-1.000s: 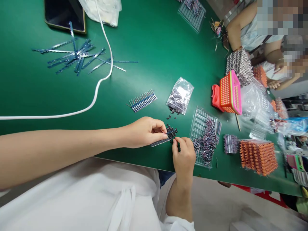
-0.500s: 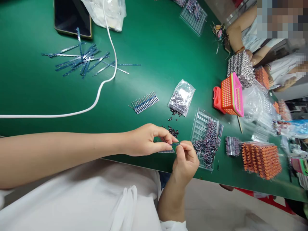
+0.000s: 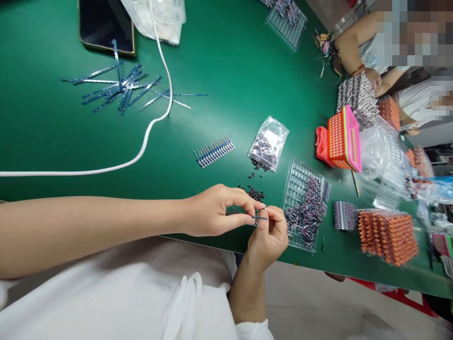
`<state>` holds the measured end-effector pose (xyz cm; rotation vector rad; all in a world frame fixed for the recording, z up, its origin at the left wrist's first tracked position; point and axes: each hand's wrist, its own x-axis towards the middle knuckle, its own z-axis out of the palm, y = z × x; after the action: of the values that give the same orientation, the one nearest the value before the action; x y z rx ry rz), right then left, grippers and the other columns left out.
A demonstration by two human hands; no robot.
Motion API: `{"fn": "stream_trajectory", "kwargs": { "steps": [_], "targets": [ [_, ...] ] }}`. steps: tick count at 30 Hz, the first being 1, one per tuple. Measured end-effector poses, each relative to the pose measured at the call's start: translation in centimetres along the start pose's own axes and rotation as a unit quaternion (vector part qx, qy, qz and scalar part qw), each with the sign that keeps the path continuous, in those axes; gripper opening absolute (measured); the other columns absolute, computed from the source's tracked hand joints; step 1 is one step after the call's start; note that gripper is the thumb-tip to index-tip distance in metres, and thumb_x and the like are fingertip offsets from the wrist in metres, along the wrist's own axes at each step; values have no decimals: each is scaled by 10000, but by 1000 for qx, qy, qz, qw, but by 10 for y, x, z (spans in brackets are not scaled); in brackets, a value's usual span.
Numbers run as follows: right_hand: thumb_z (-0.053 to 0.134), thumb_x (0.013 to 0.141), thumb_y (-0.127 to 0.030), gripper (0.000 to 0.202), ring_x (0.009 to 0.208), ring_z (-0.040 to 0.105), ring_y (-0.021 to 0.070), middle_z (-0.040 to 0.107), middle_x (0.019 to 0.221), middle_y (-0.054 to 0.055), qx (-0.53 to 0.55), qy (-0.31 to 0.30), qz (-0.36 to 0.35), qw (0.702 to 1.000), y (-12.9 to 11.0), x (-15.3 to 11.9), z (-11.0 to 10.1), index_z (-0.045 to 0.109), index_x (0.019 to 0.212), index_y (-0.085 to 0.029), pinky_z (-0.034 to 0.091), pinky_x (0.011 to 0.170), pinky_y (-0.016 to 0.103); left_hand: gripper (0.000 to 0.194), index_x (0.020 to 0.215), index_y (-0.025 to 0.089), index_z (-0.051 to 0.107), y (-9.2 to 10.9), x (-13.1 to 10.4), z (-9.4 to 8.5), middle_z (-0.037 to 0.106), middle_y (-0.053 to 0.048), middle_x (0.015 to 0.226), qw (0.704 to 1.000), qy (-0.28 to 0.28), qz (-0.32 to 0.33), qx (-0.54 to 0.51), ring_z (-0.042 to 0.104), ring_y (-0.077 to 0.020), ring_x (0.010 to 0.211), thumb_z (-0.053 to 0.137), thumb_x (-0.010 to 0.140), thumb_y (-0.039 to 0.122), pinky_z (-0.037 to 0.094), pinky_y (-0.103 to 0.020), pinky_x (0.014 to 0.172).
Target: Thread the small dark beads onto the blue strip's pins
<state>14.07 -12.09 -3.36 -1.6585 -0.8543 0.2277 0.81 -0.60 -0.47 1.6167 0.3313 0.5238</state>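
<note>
My left hand reaches in from the left, its thumb and fingertips pinched on a thin blue strip. Thin metal leads show below that hand. My right hand meets it fingertip to fingertip, thumb and index finger closed at the strip's other end. Whether a small bead sits between those fingertips is too small to tell. Just beyond the hands lies a pile of small dark beads. A clear compartmented tray, heaped with purplish wire-legged parts, is right of my right hand.
A comb-like row of wired parts and a clear bag of dark beads lie ahead. Left are loose blue strips, a white cable and a phone. Right stand baskets and orange stacks; co-workers sit beyond.
Both hands have shifted slightly toward my body, the right one also a little left. Their fingertips are closer together, and metal leads now show beneath the left fingers.
</note>
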Motion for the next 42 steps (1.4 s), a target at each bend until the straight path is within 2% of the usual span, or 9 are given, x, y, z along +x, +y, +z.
{"fn": "stream_trajectory", "kwargs": {
  "steps": [4, 7, 12, 17, 24, 28, 31, 36, 42],
  "targets": [
    [643, 891, -253, 83, 772, 590, 109, 560, 830, -5, -24, 7, -18, 1000, 1, -2, 1, 592, 868, -192, 505, 666, 246, 91, 877, 157, 686, 1, 0, -1, 753, -92, 1156, 1000, 1, -5, -1, 699, -171, 1041, 631, 898, 226, 514, -296, 946],
    [647, 890, -202, 52, 799, 616, 115, 597, 855, 1, -55, 6, -76, 996, 2, -2, -2, 609, 926, -208, 527, 673, 252, 89, 874, 159, 673, 2, 2, -3, 748, -84, 1153, 999, -8, -34, -38, 693, -172, 1045, 645, 889, 242, 510, -300, 955],
    [699, 842, -91, 223, 826, 668, 126, 680, 926, 13, -174, -3, -252, 952, 2, 3, -13, 669, 1005, -239, 576, 721, 287, 130, 870, 155, 646, 1, 5, -5, 740, -80, 1099, 979, -31, -110, -167, 683, -184, 1043, 655, 884, 284, 525, -301, 922],
    [711, 843, -109, 216, 820, 689, 133, 705, 898, 12, -225, -5, -299, 927, 3, 6, -18, 670, 1015, -233, 591, 730, 290, 157, 859, 149, 633, -1, 6, -4, 733, -79, 1036, 959, -44, -145, -239, 678, -166, 888, 662, 874, 303, 539, -290, 789],
    [717, 834, -111, 225, 784, 681, 124, 698, 887, 11, -224, 14, -281, 933, 6, 2, -15, 674, 1013, -240, 571, 696, 270, 123, 863, 161, 646, 4, 6, -8, 745, -79, 1129, 981, -55, -124, -140, 674, -200, 1095, 649, 879, 283, 497, -330, 978],
    [710, 833, -116, 243, 787, 679, 139, 698, 889, 20, -220, 11, -271, 937, 8, 1, -14, 676, 1030, -255, 579, 693, 296, 112, 864, 168, 653, 6, 6, -9, 743, -78, 1169, 987, -58, -114, -96, 666, -206, 1127, 642, 879, 278, 500, -321, 961],
    [702, 833, -117, 226, 784, 672, 142, 694, 880, 23, -199, 9, -252, 947, 7, 0, -14, 681, 1017, -245, 576, 683, 300, 135, 881, 164, 669, 5, 7, -8, 759, -72, 1099, 987, -49, -117, -94, 685, -198, 1053, 645, 878, 297, 513, -307, 912],
    [657, 866, -174, 48, 720, 620, 126, 630, 835, 17, -62, -9, -105, 993, 3, -7, -11, 671, 896, -209, 509, 566, 255, 229, 930, 137, 684, 1, 7, -5, 762, -71, 943, 983, -10, -149, -108, 694, -172, 853, 623, 887, 354, 531, -290, 784],
    [637, 877, -227, 55, 624, 550, 92, 563, 806, 0, 16, -43, -12, 999, -2, -10, -10, 616, 850, -184, 448, 518, 235, 232, 878, 152, 701, 1, 7, -5, 730, -15, 790, 983, 7, -165, -74, 655, -133, 714, 651, 869, 379, 495, -235, 655]
  ]
}}
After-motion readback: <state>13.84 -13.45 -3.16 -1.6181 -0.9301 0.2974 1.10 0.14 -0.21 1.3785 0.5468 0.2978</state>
